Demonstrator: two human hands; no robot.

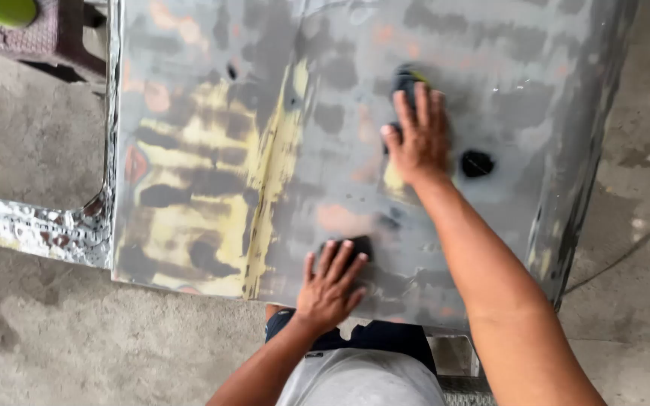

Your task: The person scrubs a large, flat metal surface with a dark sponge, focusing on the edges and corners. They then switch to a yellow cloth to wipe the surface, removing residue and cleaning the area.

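The metal panel [340, 150] fills most of my view, a wide grey sheet patched with yellow, orange and dark spots, lying over the concrete floor [39, 346]. My right hand [419, 139] lies flat near the panel's upper middle, fingers spread and pressing down on a dark sanding pad [405, 77] that peeks out past the fingertips; it is not clenched, just holding the pad against the surface. Just beside it on the panel sits a round black spot [477, 163]. My left hand [330, 289] rests near the panel's lower edge, palm down with the fingers fanned over a second dark pad [355, 246], again pressing rather than gripping. To work this well, I judge that both palms should stay flat, the pressure even, and the strokes should overlap across the yellow ridge [272, 173] that runs down the panel left of both hands. Off the panel's left edge lies a crinkled shiny strip [31, 225], and a reddish stool [47, 34] stands beyond its top left corner.
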